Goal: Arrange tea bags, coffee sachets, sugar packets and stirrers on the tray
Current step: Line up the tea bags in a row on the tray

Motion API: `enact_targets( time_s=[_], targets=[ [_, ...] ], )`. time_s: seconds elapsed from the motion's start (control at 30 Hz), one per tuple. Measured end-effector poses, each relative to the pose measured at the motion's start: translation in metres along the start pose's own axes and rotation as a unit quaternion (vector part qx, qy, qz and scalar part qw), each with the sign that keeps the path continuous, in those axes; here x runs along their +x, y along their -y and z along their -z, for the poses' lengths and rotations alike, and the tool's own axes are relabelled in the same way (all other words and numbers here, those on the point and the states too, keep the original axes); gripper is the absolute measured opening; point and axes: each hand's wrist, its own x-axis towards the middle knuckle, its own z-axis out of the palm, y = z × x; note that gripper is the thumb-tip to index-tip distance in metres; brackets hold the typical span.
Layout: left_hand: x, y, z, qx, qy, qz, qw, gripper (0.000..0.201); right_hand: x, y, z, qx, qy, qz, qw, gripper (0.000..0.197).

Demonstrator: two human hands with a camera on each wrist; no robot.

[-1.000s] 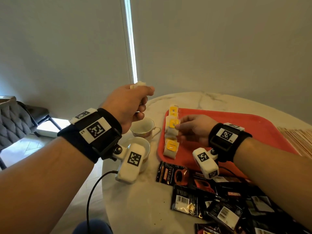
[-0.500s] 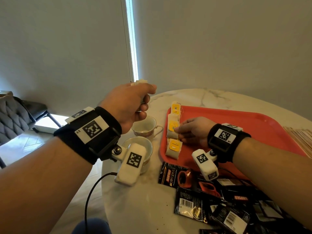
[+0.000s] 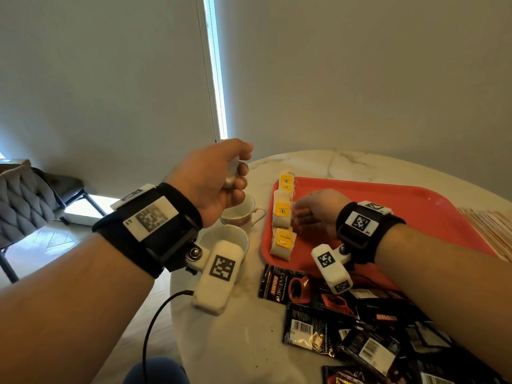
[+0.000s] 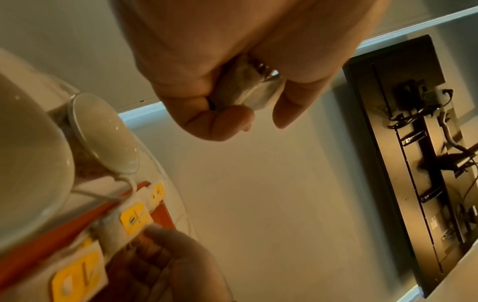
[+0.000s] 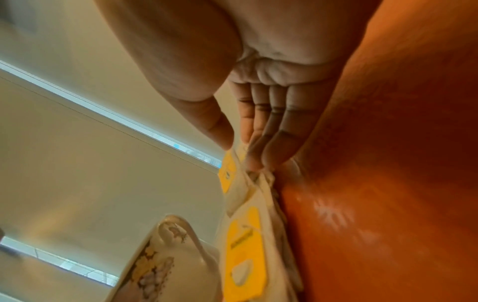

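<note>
Holding a few spare tea bags (image 4: 245, 90) bunched in our curled left hand (image 3: 213, 181) above the cups (image 3: 238, 210), we line up the rest along the red tray's (image 3: 388, 206) left edge. Our right hand (image 3: 315, 212) lies low on the tray, fingers nearly straight, fingertips (image 5: 254, 163) nudging the middle bag (image 3: 282, 213). These bags seem light, soft and easily torn (strings snag too), so we would pinch them by the yellow tag. Only the left wrist view shows what the fist encloses; only the head view shows the coffee sachets (image 3: 327, 325) waiting off-tray.
</note>
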Motion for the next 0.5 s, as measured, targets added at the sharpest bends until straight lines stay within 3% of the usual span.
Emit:
enact_targets(
  time_s=[0.1,0.17,0.33,0.43,0.5],
  targets=[
    [-0.010,-0.001,-0.004,-0.045,0.045,0.056,0.996,0.033,-0.010,0.015,0.009,-0.011,-0.035,0.078,0.996,0.011],
    [-0.018,0.001,-0.006,-0.072,0.091,0.099,0.988,0.047,-0.025,0.031,0.013,-0.001,-0.022,0.159,0.987,0.009],
    [-0.035,0.014,-0.011,-0.094,0.205,0.145,0.963,0.082,-0.078,0.059,0.015,0.007,0.136,0.289,0.948,0.012],
    [-0.046,0.018,-0.017,-0.071,0.235,0.143,0.959,0.084,-0.100,0.060,0.017,-0.102,0.180,0.350,0.914,0.016],
    [-0.052,0.019,-0.021,-0.061,0.228,0.140,0.962,0.077,-0.105,0.058,0.017,-0.151,0.160,0.386,0.896,0.015]
  ],
)
